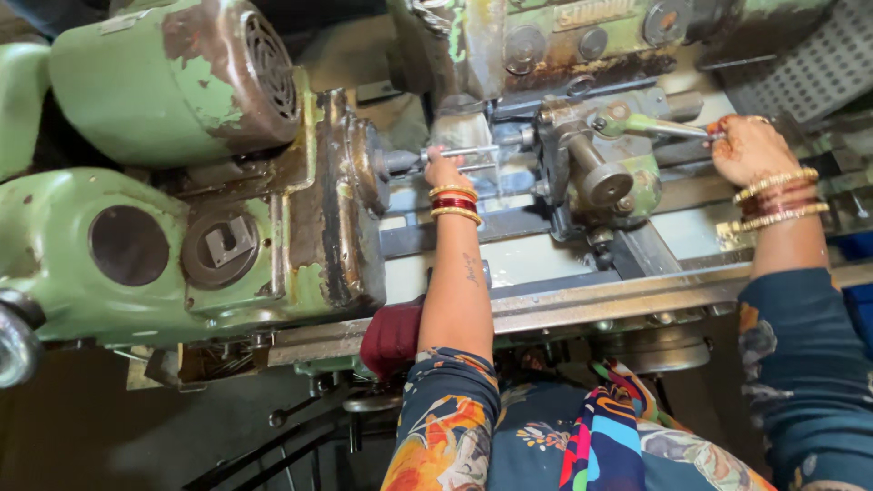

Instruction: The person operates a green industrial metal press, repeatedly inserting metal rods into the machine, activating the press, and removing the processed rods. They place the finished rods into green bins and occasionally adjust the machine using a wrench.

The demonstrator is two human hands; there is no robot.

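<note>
We looked down on an old green lathe, paint chipped and rust showing through on its casing. The left hand was up at the chuck, fingers curled loosely around a thin metal rod that stuck out of the chuck toward the right. The grip looked partly closed, fingertips pinching the rod rather than a full fist; we could not see the thumb. Gold and red bangles sat on that wrist.

The right hand was well apart, out at the right end of the machine. It was closed around the tip of a green lever handle on the tool carriage, fingers wrapped over the end so the lever's tip was hidden inside the grasp. More bangles on that wrist too.

The rod lay level between chuck and carriage, above the steel bed rails. A dark red cloth hung just below the bed, beside the left forearm.
</note>
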